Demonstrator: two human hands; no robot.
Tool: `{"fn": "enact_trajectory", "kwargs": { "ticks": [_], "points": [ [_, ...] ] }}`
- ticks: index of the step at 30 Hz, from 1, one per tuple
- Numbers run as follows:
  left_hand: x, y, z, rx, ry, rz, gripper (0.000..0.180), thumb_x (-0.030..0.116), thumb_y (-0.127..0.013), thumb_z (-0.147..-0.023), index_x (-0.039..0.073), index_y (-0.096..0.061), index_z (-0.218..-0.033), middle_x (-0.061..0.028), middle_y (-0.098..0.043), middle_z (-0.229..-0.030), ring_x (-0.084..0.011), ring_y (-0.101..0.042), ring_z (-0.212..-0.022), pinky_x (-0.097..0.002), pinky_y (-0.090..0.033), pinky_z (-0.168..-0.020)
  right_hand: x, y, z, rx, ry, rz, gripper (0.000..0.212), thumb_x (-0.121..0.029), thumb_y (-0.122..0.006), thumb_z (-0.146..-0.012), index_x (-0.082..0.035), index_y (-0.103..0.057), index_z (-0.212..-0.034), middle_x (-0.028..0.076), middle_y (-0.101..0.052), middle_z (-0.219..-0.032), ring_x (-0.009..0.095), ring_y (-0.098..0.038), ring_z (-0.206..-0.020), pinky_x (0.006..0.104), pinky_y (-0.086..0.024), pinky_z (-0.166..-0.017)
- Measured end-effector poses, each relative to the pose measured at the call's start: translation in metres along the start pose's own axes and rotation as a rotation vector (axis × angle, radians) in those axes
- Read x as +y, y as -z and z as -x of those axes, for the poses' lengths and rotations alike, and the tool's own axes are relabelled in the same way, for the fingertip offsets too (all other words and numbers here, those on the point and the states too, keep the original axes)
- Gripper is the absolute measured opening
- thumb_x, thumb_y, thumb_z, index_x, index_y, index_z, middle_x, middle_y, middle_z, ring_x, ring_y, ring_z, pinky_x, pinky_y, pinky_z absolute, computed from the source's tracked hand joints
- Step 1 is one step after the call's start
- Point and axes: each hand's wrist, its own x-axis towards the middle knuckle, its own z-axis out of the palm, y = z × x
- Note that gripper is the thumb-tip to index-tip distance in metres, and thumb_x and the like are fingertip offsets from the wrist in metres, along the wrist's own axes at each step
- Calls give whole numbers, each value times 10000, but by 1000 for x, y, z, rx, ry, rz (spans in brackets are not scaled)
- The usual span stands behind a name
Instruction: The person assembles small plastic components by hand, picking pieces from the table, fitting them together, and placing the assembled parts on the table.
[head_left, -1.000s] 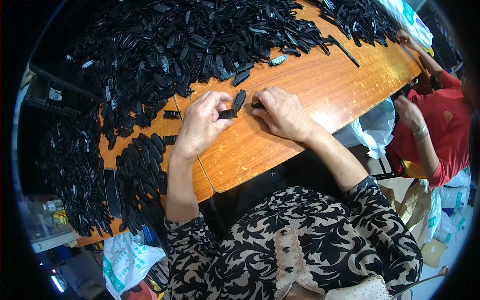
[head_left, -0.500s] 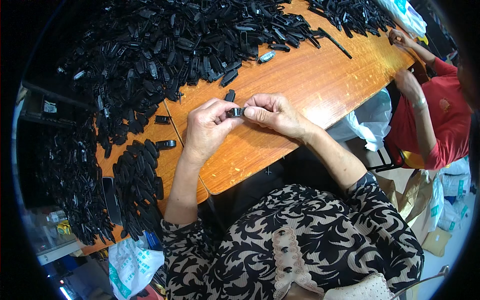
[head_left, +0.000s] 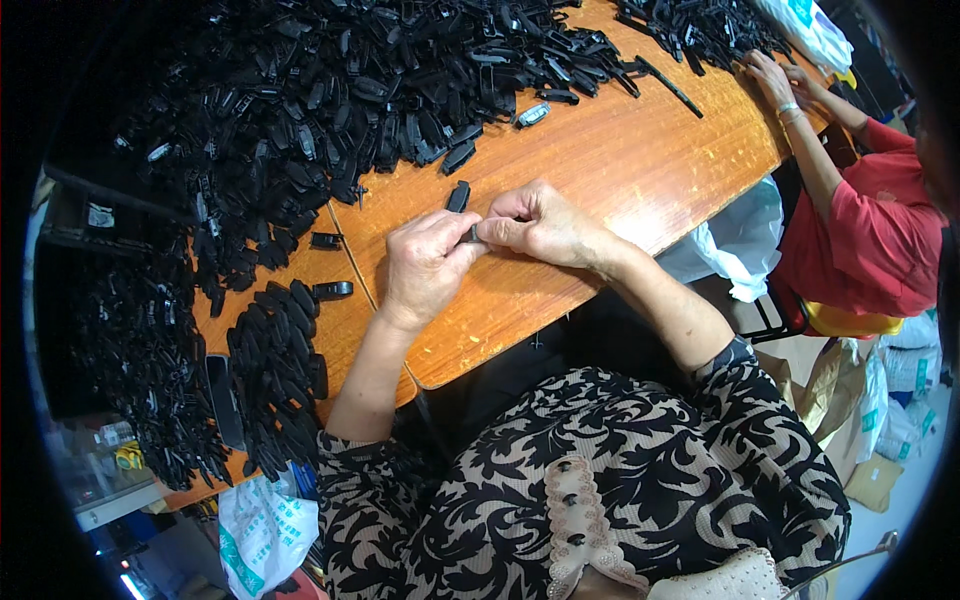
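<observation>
Over the wooden table [head_left: 560, 160], my left hand [head_left: 428, 262] and my right hand [head_left: 545, 228] meet, fingertip to fingertip. Both are closed on a small black plastic part [head_left: 472, 235], pinched between thumbs and fingers; most of it is hidden. Just beyond my left fingers lies a loose oblong black part [head_left: 458, 196]. Two more single parts rest left of my left hand: one black part [head_left: 326, 240] and, nearer me, another black part [head_left: 333, 290].
A big heap of black plastic parts [head_left: 380, 90] covers the far left. Closer in are a stacked group of black parts [head_left: 275, 370] and a dark phone-like slab [head_left: 224, 400]. At right, a person in a red shirt [head_left: 870, 240] reaches toward another heap [head_left: 700, 30]. A white bag [head_left: 740, 245] hangs between us.
My hands have drawn tighter around the black part, covering more of it, and my left hand shifted slightly right. The co-worker's nearer hand reached forward to the far heap.
</observation>
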Motion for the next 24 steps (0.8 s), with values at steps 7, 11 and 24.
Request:
{"fn": "enact_trajectory", "kwargs": {
  "ticks": [7,11,24],
  "points": [
    [9,14,-9,21,128,214,398,-10,-829,-681,60,-768,-1068,-88,-754,-1045,-166,-627,-718,-272,-505,-689,0,5,5,-24,-53,-164,374,-371,-728,-926,-36,-660,-1079,12,-653,-889,97,-582,-726,270,-459,-620],
    [12,19,-10,-84,14,132,383,80,-849,-659,112,-795,-1036,-39,-729,-1189,-157,-586,-935,-289,-475,-883,-4,16,11,-318,37,-221,413,-406,-737,-909,-34,-674,-1078,2,-640,-888,90,-588,-795,249,-455,-700],
    [-8,22,-4,-125,142,476,385,125,-848,-704,58,-762,-1074,-103,-662,-1302,-246,-554,-1174,-370,-416,-1057,-9,-6,8,-98,141,-245,372,-400,-649,-981,-62,-644,-824,-34,-559,-675,38,-489,-626,224,-390,-539]
  ]
}}
